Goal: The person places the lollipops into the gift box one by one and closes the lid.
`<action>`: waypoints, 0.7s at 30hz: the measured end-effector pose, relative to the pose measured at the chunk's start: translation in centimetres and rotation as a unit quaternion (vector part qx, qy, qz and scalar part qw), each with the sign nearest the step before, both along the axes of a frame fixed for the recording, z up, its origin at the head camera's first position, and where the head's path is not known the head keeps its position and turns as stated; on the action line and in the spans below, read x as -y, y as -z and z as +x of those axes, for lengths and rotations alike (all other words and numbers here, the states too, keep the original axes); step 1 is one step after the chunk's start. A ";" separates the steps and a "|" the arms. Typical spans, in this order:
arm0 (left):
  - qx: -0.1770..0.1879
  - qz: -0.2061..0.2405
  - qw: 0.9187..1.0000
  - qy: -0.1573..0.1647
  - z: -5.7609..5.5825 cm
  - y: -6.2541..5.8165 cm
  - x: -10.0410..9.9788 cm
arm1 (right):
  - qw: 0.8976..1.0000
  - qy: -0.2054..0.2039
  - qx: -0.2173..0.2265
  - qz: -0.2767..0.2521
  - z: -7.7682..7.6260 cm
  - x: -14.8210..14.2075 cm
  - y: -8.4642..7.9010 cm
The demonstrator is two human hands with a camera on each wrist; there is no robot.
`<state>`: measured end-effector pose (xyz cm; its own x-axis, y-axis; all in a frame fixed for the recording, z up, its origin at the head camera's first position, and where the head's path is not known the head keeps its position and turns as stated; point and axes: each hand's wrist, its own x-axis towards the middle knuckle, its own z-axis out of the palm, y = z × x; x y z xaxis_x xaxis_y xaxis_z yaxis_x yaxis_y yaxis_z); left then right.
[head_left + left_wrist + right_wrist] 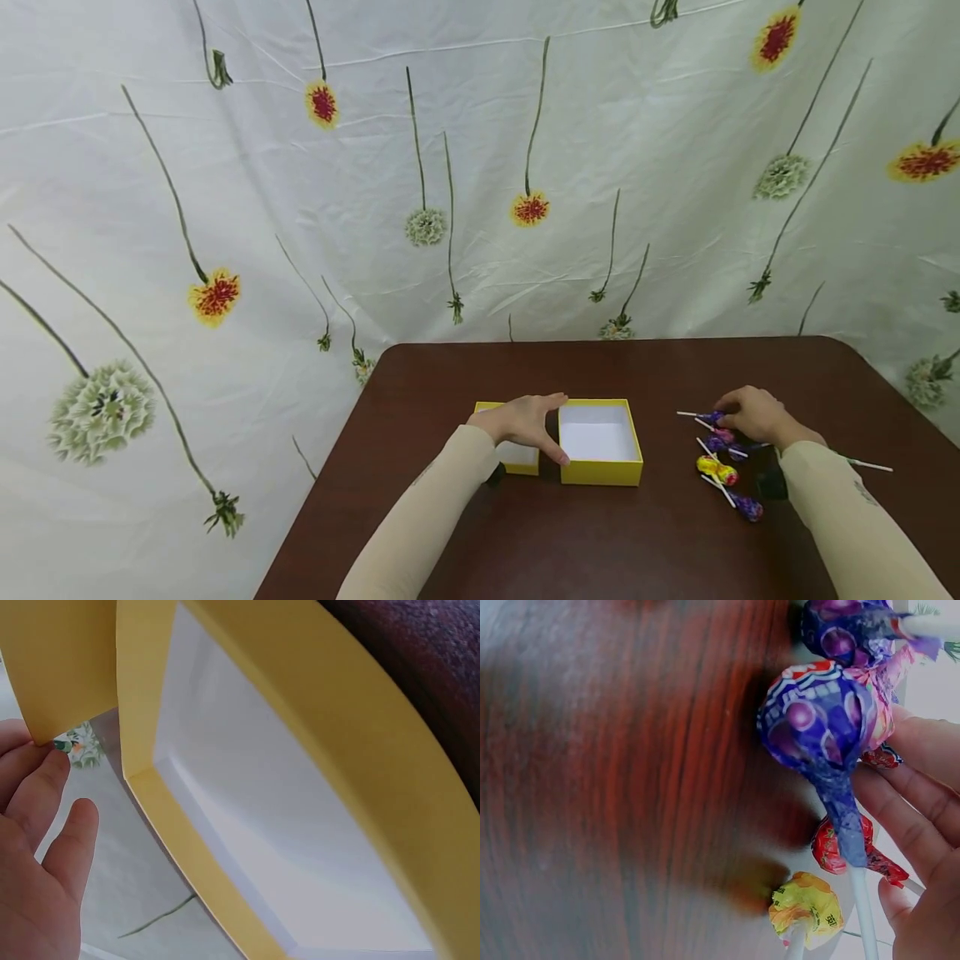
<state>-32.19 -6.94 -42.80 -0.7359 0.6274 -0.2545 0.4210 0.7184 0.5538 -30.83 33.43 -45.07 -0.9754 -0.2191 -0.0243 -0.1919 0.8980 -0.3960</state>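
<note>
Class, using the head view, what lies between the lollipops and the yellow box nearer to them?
Nothing but bare tabletop lies between the lollipops and the nearer yellow box; the head view shows this.

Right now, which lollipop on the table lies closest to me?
The purple lollipop lowest in the head view; all the others lie farther up the table.

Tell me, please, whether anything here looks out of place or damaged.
Nothing appears damaged or spilled. The lollipops lie in an untidy cluster on the table, their sticks pointing different ways. Several printed flowers on the backdrop look oddly upside down, hanging head first.
</note>
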 end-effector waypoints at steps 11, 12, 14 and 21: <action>0.000 -0.009 1.000 -0.008 0.0 -0.1 -0.2 | 1.000 0.008 -0.024 -0.017 0.2 0.0 -0.4; 0.001 -0.008 1.000 -0.007 0.0 -0.1 -0.2 | 0.999 0.009 -0.026 -0.019 0.2 0.1 -0.5; 0.002 -0.007 1.000 -0.006 0.0 -0.1 -0.2 | 0.999 0.008 -0.030 -0.024 0.2 0.1 -0.5; 0.009 -0.006 1.000 -0.009 0.0 0.0 -0.2 | 0.999 0.001 -0.038 -0.031 0.2 0.7 -0.5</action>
